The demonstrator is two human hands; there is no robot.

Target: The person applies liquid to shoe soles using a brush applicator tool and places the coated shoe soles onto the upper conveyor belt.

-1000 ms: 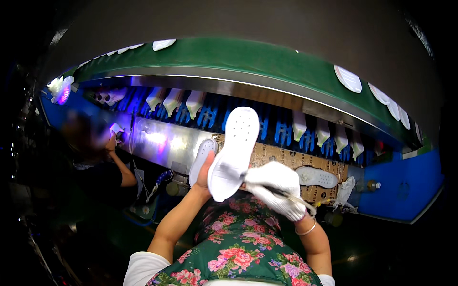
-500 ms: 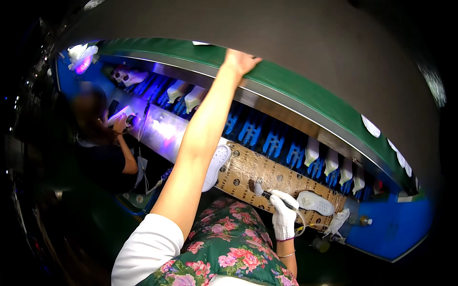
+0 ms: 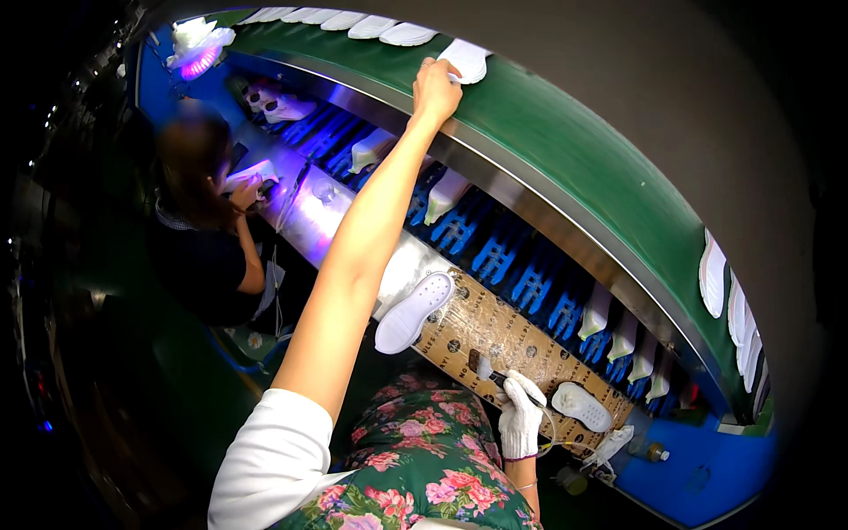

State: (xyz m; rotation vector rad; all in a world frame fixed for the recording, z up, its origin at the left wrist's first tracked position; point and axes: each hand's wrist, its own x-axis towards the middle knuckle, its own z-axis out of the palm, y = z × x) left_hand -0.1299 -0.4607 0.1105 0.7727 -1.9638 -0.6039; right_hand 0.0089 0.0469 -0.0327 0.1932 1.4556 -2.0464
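My bare left hand (image 3: 435, 92) is stretched far up over the green conveyor belt (image 3: 574, 163), its fingers closed on the near edge of a white shoe sole (image 3: 466, 62). In my white-gloved right hand (image 3: 521, 413) is a brush (image 3: 483, 364) with brown bristles, held low over the cardboard-covered ledge (image 3: 495, 320). A thin tube (image 3: 552, 424) hangs by that glove. One perforated white sole (image 3: 413, 314) lies at the ledge's left part. Another perforated sole (image 3: 581, 406) rests on the cardboard just right of the glove.
Below the belt runs a rack of blue holders (image 3: 493, 262), some carrying white shoes (image 3: 446, 196). More soles (image 3: 712, 274) lie along the belt. A co-worker (image 3: 199, 208) sits at the left under a purple-lit lamp (image 3: 201, 60). A small bottle (image 3: 657, 452) stands at the lower right.
The view has shifted, showing more of the belt. My left hand has closed on a sole there. My right hand still holds the brush near the same place.
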